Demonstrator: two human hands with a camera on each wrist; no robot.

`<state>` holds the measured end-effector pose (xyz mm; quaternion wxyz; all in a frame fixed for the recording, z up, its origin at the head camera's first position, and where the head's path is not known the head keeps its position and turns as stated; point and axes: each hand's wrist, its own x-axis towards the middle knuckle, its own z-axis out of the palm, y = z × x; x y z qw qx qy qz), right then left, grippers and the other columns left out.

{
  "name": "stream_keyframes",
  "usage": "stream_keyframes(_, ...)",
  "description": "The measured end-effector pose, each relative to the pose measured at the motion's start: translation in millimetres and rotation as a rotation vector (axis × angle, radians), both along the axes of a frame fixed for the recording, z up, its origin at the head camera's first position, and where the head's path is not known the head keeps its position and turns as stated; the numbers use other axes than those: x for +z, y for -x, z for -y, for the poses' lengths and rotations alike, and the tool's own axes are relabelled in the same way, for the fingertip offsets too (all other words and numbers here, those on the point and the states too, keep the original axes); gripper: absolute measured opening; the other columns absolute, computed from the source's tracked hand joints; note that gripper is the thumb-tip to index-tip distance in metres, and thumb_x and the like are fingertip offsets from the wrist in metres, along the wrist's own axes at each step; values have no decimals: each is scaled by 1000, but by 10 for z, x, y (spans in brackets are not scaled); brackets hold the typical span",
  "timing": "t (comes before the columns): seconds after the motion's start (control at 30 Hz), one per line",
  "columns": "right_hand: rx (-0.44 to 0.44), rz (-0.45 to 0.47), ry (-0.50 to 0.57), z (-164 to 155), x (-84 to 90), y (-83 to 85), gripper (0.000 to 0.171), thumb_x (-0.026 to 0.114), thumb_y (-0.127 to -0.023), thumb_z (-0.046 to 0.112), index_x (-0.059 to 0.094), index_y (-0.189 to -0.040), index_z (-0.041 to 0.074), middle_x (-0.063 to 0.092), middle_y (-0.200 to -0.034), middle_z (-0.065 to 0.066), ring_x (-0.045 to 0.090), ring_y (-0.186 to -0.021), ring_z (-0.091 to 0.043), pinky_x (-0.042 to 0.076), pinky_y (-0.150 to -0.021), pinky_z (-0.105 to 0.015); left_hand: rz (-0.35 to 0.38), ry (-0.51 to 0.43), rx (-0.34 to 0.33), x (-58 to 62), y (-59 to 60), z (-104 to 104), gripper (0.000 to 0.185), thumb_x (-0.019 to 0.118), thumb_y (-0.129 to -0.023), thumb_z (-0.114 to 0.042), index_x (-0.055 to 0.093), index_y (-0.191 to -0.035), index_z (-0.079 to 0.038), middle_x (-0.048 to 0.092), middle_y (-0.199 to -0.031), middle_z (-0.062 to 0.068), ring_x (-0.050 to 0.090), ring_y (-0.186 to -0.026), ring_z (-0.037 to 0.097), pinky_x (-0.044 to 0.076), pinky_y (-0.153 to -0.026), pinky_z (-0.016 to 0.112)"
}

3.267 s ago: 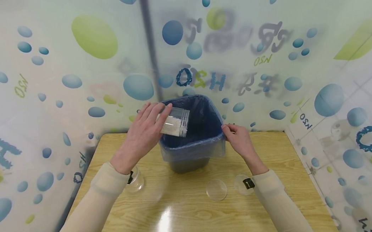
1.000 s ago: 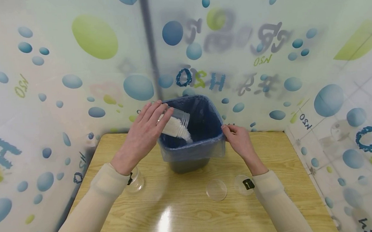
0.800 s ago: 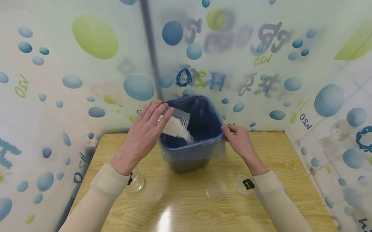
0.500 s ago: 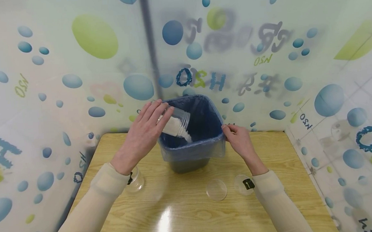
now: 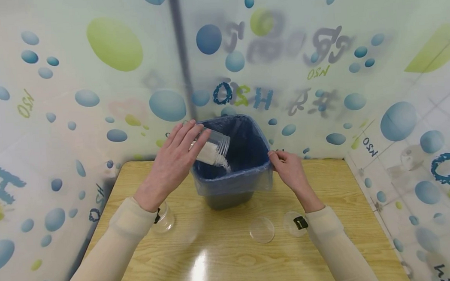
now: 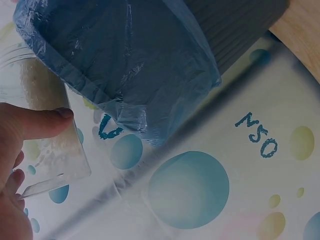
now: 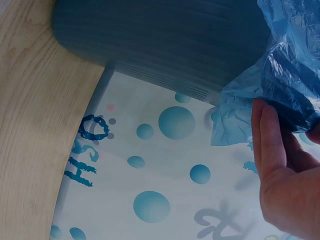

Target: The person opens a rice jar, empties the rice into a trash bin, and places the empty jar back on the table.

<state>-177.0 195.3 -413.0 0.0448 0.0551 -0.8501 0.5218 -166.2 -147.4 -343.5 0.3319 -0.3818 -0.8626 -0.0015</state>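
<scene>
My left hand [image 5: 172,161] grips a clear plastic jar [image 5: 210,154], tilted with its threaded mouth over a dark bin [image 5: 228,200]. White grains [image 5: 226,164] spill from the mouth into the bin, which is lined with a blue bag [image 5: 244,135]. In the left wrist view the thumb [image 6: 45,122] lies across the jar [image 6: 60,155], beside the liner [image 6: 125,60]. On the bin's right side, my right hand [image 5: 290,168] pinches the liner at the rim. In the right wrist view that hand [image 7: 285,175] holds bunched blue film [image 7: 290,75]; its thumb is mostly out of frame.
A second clear jar [image 5: 166,219] stands on the wooden table [image 5: 224,261], partly behind the left wrist. Two clear round discs [image 5: 262,230] lie near the right forearm, one with a black patch [image 5: 301,222] over it. A patterned curtain [image 5: 129,99] surrounds the table.
Since the earliest frame the jar has tipped further down, and white grains now run out of its mouth. The stream varies a little in the last second. The right hand keeps its place.
</scene>
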Motion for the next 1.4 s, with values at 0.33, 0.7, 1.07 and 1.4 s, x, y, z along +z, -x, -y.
stream_keyframes(0.33, -1, 8, -8, 0, 6, 0, 45, 55, -106, 40, 77, -105, 0, 72, -120, -18, 73, -97, -31, 61, -83, -43, -2, 8, 6, 5, -1, 2, 69, 63, -92, 18, 42, -154, -1, 45, -154, 22, 35, -148, 39, 20, -125, 51)
stream_keyframes(0.7, -2, 0, -3, -1, 9, -1, 44, 56, -106, 38, 77, -103, -1, 73, -119, -18, 73, -97, -30, 61, -82, -41, -21, 36, 13, 14, 11, 5, 69, 63, -91, 18, 44, -153, -1, 46, -152, 22, 36, -148, 38, 22, -124, 50)
stream_keyframes(1.07, 6, 4, -6, -9, 5, 6, 45, 55, -107, 39, 76, -104, -1, 72, -120, -19, 72, -99, -31, 61, -84, -43, 9, 98, 28, 32, 12, -8, 76, 64, -91, 18, 36, -158, -3, 43, -156, 21, 31, -151, 37, 17, -126, 49)
stream_keyframes(1.4, 7, -5, -3, -4, 10, 3, 44, 56, -106, 37, 77, -107, -1, 73, -119, -19, 73, -96, -31, 61, -83, -42, 22, 123, 28, 52, 25, -46, 76, 64, -91, 17, 36, -159, -4, 41, -158, 21, 30, -152, 37, 11, -127, 47)
